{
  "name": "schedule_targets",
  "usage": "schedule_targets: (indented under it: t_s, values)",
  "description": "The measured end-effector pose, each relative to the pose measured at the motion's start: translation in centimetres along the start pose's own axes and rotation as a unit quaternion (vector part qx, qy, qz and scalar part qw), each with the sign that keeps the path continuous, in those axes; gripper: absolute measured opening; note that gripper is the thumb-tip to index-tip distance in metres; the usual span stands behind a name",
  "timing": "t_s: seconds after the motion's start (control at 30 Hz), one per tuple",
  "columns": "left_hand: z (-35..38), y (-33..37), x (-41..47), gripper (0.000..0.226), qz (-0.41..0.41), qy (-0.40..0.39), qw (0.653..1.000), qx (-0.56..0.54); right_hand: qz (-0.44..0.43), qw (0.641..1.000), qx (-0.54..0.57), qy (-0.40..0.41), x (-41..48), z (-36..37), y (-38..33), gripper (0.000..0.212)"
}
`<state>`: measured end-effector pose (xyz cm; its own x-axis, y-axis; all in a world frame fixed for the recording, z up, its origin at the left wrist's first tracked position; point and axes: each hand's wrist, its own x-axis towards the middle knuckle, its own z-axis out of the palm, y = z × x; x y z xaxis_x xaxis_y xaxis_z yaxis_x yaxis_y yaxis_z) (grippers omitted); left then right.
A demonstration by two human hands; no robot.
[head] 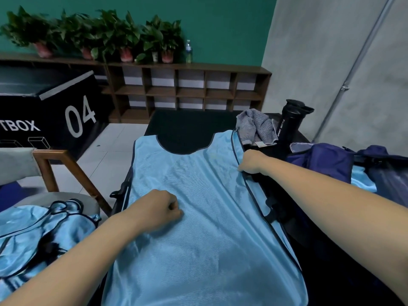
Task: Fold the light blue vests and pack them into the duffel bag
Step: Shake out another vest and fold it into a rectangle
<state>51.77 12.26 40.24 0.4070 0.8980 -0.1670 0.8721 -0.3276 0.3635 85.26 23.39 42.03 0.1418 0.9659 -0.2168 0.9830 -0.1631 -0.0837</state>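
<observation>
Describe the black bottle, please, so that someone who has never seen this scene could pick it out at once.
Find the grey wall on the right; before it, far right on the dark table, stands the black bottle, beside a grey striped cloth and behind the navy duffel bag. It alone stands tall and upright, with white SPORT BOTTLE lettering down its side.

You are in a gym or sports room. On your left stands a big black jump box [66,111] with a white "04" on its side. By the green wall is a long wooden shelf [187,90] made of many small square holes, with potted plants [99,34] on top. A black bottle [289,127] marked "SPORT BOTTLE" and a striped towel [256,125] sit near a dark blue duffel bag [326,164]. A light blue vest [198,228], the kind teams wear, is spread out in front of you.
</observation>
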Motion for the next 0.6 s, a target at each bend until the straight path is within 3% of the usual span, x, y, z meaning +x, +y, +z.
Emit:
schedule_targets:
  t_s: [0.23, 0.4, 0.53, 0.6]
  values:
    - [-0.3, -0.4, 0.3, 0.037, -0.011, -0.021, 0.999, -0.026, 0.026, 0.996, 0.048, 0.076, 0.0, -1.6, 2.2, 0.027]
    - [-0.3, -0.4, 0.3, 0.035, -0.008, -0.030, 0.999, -0.041, 0.033, 0.999, -0.018, 0.001, 0.0, -0.2, 2.2, 0.024]
    - [-0.3, -0.4, 0.5, 0.035, 0.000, -0.032, 0.999, -0.037, 0.032, 0.994, -0.010, 0.100, 0.6, 0.2, 1.6, 0.048]
    - [-0.3, -0.4, 0.5, 0.036, 0.005, -0.034, 0.999, -0.036, -0.019, 0.985, -0.054, 0.166, 0.7, 0.4, 0.9, 0.048]
